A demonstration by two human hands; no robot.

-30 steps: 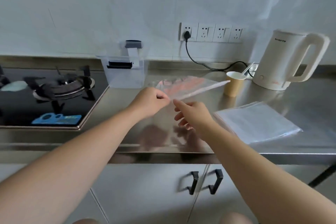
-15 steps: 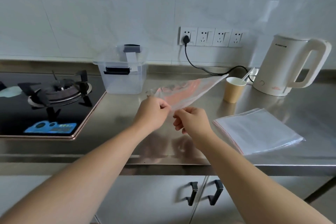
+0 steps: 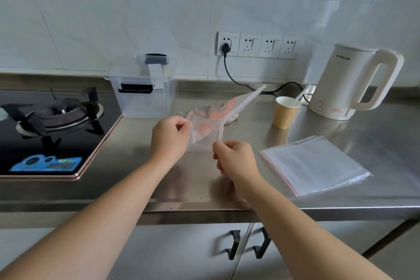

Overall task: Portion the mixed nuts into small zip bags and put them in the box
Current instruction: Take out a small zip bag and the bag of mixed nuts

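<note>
I am holding one small clear plastic zip bag (image 3: 205, 130) in the air above the stainless steel counter (image 3: 136, 157), in front of the box. My left hand (image 3: 170, 137) is pinching the bag's left edge between thumb and curled fingers. My right hand (image 3: 235, 157) is pinching the zip strip at the near corner, fingers curled round it. The two hands are close together but not touching; the bag is stretching between them. The zip strip is running up and away to the right from my right hand, towards the cup. Through the film I am seeing orange-pink patches; I cannot tell whether they are print on the bag or something behind it. I cannot tell whether the bag's mouth is open or sealed.

The clear plastic storage box with grey clip handles (image 3: 143, 95) is standing on the counter behind the bag, just beside the black glass gas hob (image 3: 52, 125) at the left. A brown paper cup (image 3: 285, 112) with a white spoon handle leaning out of it is standing to the right of the bag, near the cream electric kettle (image 3: 354, 84). A flat stack of clear zip bags with red edge lines (image 3: 313, 163) is lying on the counter to the right of my right hand, apart from it. No nuts are distinguishable in this view.
</note>
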